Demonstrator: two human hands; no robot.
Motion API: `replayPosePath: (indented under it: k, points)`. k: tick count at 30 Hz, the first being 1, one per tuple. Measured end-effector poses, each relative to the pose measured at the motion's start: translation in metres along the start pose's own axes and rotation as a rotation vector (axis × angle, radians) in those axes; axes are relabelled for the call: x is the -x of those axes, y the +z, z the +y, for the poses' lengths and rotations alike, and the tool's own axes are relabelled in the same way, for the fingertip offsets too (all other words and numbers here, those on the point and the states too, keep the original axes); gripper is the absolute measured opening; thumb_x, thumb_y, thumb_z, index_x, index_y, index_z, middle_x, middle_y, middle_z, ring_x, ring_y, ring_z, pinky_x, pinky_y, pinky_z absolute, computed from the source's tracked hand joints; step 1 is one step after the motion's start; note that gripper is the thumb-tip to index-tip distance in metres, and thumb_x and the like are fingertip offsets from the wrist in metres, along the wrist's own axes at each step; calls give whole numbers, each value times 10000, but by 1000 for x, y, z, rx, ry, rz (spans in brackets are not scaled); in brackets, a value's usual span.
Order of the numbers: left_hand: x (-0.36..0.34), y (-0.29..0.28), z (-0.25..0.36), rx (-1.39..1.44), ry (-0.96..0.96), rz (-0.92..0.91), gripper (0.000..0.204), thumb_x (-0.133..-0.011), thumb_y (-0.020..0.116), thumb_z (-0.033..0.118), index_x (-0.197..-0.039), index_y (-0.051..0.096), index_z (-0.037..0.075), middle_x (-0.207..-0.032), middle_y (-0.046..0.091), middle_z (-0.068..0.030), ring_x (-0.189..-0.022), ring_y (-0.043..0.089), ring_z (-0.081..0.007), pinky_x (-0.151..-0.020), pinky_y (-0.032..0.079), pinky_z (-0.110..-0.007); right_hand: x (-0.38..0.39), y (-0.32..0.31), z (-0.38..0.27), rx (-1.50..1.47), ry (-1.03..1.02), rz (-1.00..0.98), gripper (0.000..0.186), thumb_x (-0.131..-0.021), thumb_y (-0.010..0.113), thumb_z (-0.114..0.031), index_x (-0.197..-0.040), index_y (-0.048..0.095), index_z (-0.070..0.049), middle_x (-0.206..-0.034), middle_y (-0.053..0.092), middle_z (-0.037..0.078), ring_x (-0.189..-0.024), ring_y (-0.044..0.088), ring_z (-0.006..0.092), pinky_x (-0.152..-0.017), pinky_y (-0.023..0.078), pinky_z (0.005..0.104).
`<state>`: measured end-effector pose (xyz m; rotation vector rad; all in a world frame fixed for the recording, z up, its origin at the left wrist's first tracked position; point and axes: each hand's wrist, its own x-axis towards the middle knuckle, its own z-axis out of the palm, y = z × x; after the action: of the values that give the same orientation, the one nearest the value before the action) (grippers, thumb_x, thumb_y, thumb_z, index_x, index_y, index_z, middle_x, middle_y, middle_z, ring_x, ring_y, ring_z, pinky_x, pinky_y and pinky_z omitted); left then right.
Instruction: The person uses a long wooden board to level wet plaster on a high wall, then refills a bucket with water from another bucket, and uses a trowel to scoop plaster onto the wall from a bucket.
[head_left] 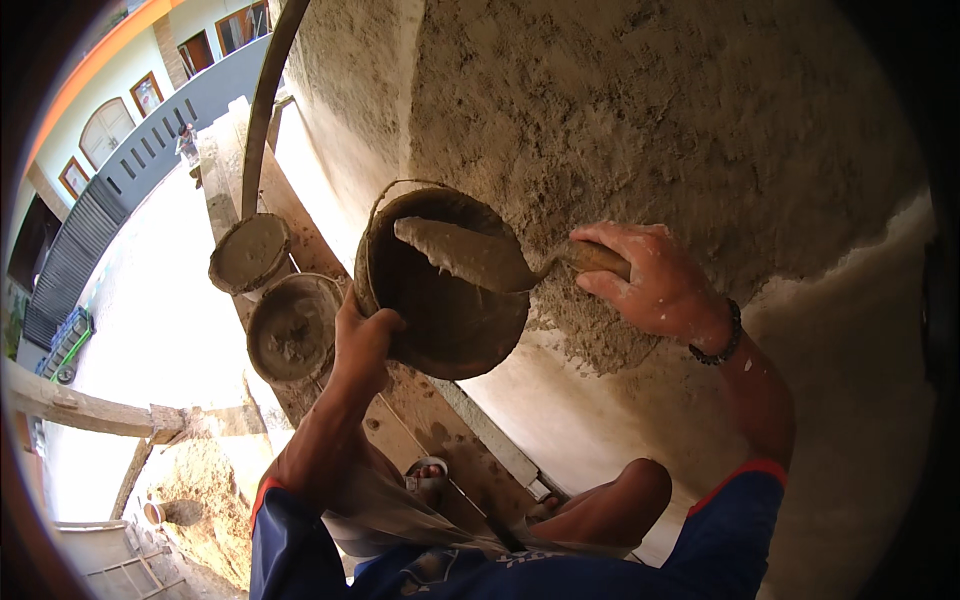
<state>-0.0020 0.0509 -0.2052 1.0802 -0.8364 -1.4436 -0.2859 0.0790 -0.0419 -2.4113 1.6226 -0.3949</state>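
My left hand (362,340) grips the near left rim of a dark bucket (440,340), which is tilted so its inside faces me. Grey mortar coats the bucket's walls, and a thin wire handle stands up at its far rim. Closed round a wooden handle, my right hand (655,280) holds a trowel (465,255) across the bucket's mouth. Wet mortar covers the trowel blade and hangs from its lower edge. Just right of the bucket rises a wall (640,120) with rough, damp mortar on its upper part and a smoother pale surface lower down.
Two buckets of mortar, one farther (250,252) and one nearer (292,330), stand left on wooden planks (400,425) high above the ground. A wooden pole (265,110) rises behind them. Below lie a sand pile (205,490) and a grey gate (150,150); another person (187,145) is far off.
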Motion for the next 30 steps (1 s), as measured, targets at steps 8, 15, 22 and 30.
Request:
replayPosePath:
  k: [8, 15, 22, 30]
  points:
    - [-3, 3, -5, -3, -32, -3, 549, -680, 536, -78, -1226, 487, -35, -976, 612, -131, -815, 617, -216, -690, 537, -318, -68, -70, 107, 360, 93, 558, 401, -865, 626, -276, -1187, 625, -38, -1058, 685, 164, -931, 672, 305, -833, 522, 389]
    - [6, 5, -8, -37, -95, -47, 538, -684, 532, -81, -1218, 492, -27, -940, 605, -99, -780, 605, -191, -680, 524, -296, -9, -49, 37, 200, 115, 107, 414, -822, 650, -199, -1212, 605, -65, -1093, 649, 162, -988, 639, 286, -879, 504, 396]
    - [12, 27, -20, -168, -45, -191, 539, -679, 526, -76, -1217, 511, -44, -944, 614, -88, -768, 598, -161, -664, 507, -274, 30, 83, 21, 797, -164, -27, 229, -839, 578, -119, -1055, 650, -90, -803, 587, 131, -881, 621, 285, -733, 507, 406]
    - [26, 39, -19, -208, 6, -223, 518, -688, 532, -78, -1205, 520, -50, -864, 610, -63, -711, 573, -129, -618, 482, -255, 40, 136, 49, 421, 127, -417, 298, -835, 597, -156, -1127, 621, -99, -939, 631, 196, -876, 629, 336, -759, 508, 444]
